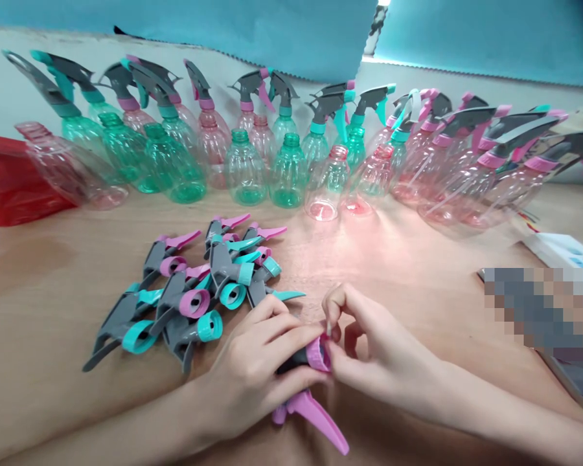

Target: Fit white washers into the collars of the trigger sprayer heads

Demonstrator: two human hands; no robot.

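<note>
My left hand is wrapped round a grey trigger spray head, its pink trigger pointing down to the right. The pink collar faces my right hand, whose thumb and forefinger are pinched together at the collar's opening. Something small and pale shows at those fingertips, too small to name. Beyond my left hand lies a heap of loose spray heads, grey with pink or turquoise collars and triggers. Most of the held spray head's grey body is hidden by my left fingers.
Behind stand rows of clear pink and green bottles, many fitted with spray heads, several with bare necks. A red bag lies at the left. A phone-like dark slab, partly pixelated, and a white-blue box lie at the right.
</note>
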